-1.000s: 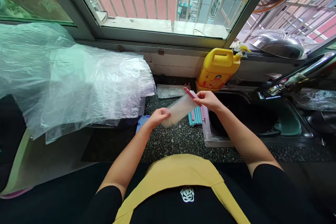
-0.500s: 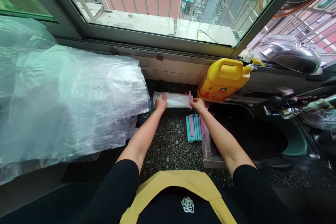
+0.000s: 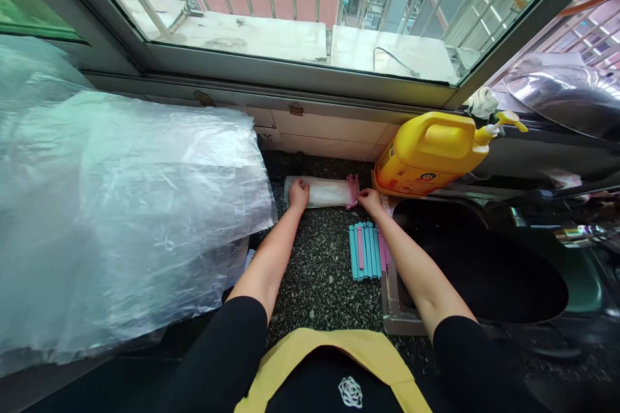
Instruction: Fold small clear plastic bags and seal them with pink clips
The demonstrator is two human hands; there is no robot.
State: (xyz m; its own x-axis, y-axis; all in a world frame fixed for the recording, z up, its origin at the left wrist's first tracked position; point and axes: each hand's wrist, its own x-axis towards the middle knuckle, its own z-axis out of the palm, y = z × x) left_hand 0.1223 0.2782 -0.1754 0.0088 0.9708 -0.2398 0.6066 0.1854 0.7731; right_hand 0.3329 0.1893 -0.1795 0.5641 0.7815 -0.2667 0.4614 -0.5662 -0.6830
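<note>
A clear plastic bag (image 3: 324, 192) lies on the dark speckled counter near the tiled back wall, with a pink clip (image 3: 352, 191) across its right end. My left hand (image 3: 298, 194) rests on the bag's left end, fingers curled down onto it. My right hand (image 3: 369, 199) pinches at the pink clip on the bag's right end. Just nearer to me lies a row of several teal and pink sealing clips (image 3: 367, 250).
A big heap of clear plastic sheeting (image 3: 121, 206) covers the counter's left side. A yellow jug (image 3: 431, 155) with a pump stands at the back right. A dark sink (image 3: 479, 264) lies to the right, a steel lid (image 3: 566, 97) on the sill above.
A second ago I held the clipped bag up in front of me; both hands have carried it forward and laid it on the counter by the back wall. My view has leaned forward.
</note>
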